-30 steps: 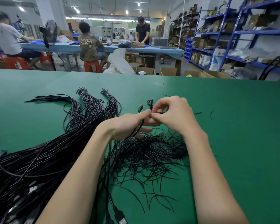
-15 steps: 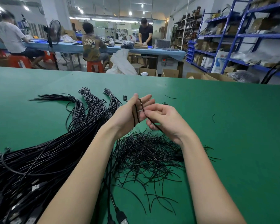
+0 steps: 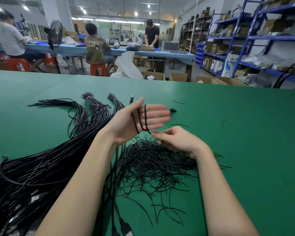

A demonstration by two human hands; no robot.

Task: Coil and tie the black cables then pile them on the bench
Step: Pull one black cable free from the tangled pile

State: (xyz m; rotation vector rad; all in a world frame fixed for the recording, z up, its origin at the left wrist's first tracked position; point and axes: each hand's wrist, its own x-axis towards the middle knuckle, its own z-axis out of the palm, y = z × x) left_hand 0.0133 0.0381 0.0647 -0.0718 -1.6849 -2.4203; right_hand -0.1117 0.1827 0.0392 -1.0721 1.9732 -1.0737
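Winding around the flat, straight-fingered left hand point(image 3: 143, 120) at frame centre, the black cable point(image 3: 140, 120) crosses its palm in two loops, long axis running top to bottom; the right hand point(image 3: 175, 140), just below-right and nearer the trailing end, pinches it with curled fingertips

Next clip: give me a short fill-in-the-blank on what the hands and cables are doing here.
1. The black cable is looped around the ____ hand.
2. The bench surface is ____ in colour.
3. The right hand is above the loose pile of short black ____.

Missing words: left; green; ties
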